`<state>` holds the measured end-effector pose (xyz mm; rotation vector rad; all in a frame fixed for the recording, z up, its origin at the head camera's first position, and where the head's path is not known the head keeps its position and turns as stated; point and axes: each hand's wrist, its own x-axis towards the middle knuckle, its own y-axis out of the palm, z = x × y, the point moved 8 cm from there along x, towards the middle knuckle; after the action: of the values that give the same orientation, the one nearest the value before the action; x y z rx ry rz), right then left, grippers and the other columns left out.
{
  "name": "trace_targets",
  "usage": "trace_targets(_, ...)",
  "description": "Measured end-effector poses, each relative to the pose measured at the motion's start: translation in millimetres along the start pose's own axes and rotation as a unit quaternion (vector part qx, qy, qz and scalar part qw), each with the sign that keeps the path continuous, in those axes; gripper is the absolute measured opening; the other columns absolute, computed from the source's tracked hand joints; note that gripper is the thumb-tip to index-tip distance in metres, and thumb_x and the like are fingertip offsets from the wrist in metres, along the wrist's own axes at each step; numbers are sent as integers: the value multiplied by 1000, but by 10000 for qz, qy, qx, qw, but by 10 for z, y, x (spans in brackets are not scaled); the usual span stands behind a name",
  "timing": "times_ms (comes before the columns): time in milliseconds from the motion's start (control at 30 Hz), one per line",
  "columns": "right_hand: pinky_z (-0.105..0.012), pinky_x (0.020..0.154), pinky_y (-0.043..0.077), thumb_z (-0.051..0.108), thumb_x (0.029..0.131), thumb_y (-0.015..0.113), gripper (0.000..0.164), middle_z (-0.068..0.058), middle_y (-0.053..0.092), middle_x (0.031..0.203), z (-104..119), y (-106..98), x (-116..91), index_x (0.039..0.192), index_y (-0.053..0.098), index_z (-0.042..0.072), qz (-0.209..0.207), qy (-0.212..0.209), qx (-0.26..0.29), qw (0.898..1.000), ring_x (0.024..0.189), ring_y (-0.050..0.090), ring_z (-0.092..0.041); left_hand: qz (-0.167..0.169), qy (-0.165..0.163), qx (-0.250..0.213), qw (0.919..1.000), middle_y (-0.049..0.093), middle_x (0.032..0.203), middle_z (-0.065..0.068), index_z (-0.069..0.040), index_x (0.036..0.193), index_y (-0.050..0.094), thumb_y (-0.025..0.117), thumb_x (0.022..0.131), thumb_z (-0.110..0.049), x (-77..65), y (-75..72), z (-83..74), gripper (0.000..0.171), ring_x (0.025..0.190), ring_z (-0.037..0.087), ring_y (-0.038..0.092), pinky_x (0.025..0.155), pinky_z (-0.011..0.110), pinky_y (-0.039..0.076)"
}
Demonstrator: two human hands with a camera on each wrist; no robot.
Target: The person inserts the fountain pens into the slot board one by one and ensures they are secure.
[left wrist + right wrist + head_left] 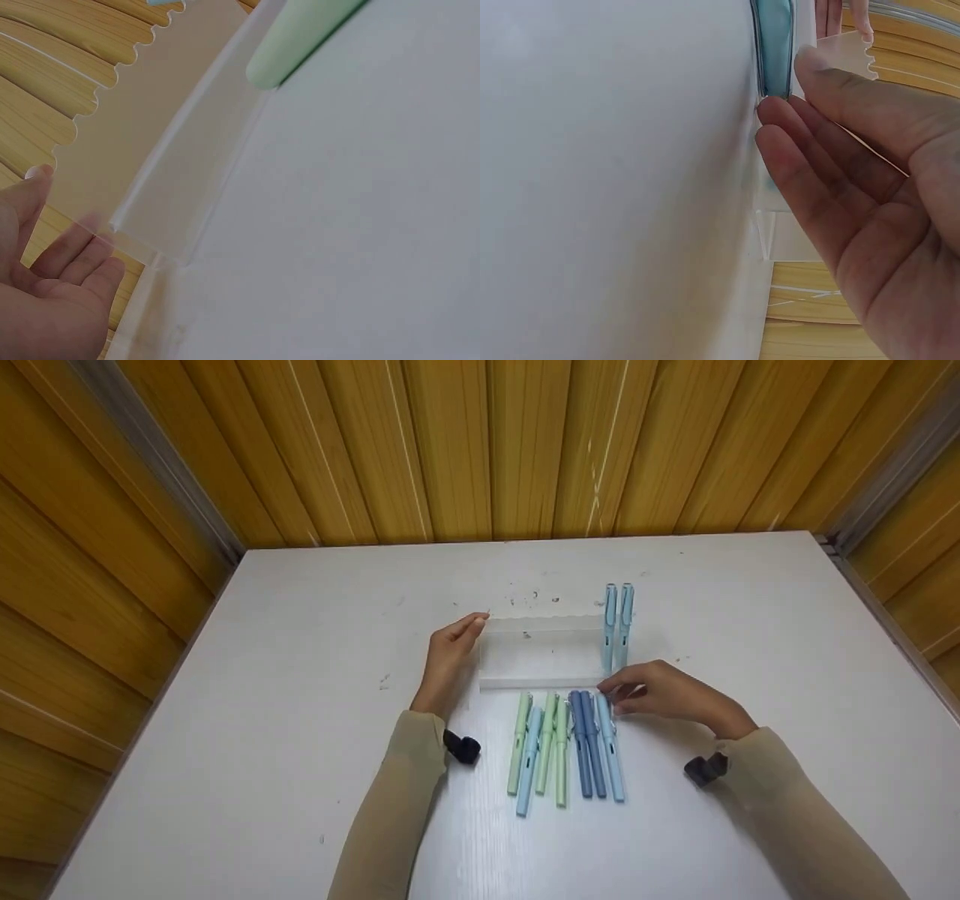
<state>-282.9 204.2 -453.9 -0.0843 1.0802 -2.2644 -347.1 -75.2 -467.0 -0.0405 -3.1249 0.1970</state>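
One end of a clear rack [536, 683] is gripped by the left hand [450, 654], its thumb set at the corner by the scalloped edge and its fingers bent behind the panel. The right hand [660, 691] is held with the thumb parted from slightly bent fingers, around the upper end of a light-blue pen [611, 750]; whether the pen is touched cannot be told. An index fingertip is brought up to the rack's near right corner.

The left forearm is stretched forward from the bottom edge, while the right is slanted in from the lower right, with the palm turned inward. Both arms are covered by tan sleeves [397, 802], and a small black camera [463, 748] is worn at the left wrist.

At the right end of the rack, two upright light-blue pens [617, 622] are stood side by side; the rest of the rack is left unfilled. In front of it, seven pens are laid lengthwise on the white table [262, 720]: from the left, a green pen [519, 746], a second light-blue pen [529, 761], two more green pens [562, 754], two dark-blue pens [582, 746] and the one by the right hand.
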Motion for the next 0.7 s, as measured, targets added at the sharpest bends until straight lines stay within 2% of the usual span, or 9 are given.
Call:
trace_targets(267,-25,83,55,11,81,76,40,-1,70,106,-9,57,14,120,69,15,88,-34,-12,10000,90,62,-15,4,-49,80,10000,60,134,-8,-25,122,66,58,94,-45,-8,-8,41,36,133,13,47,114,37,35)
trace_targets(433,-21,81,53,12,81,77,38,0,69,108,3,88,11,117,70,15,173,-162,52,9997,90,61,-15,2,-70,118,9999,60,132,-9,-26,123,66,58,94,-46,-14,-8,53,37,133,13,47,114,38,36)
trace_targets(700,-22,84,52,12,80,77,38,1,65,112,56,73,-2,117,70,16,214,-334,-215,9990,93,58,-15,39,3,-31,10000,60,133,-9,-25,122,66,58,93,-46,3,0,17,37,133,12,47,114,37,35)
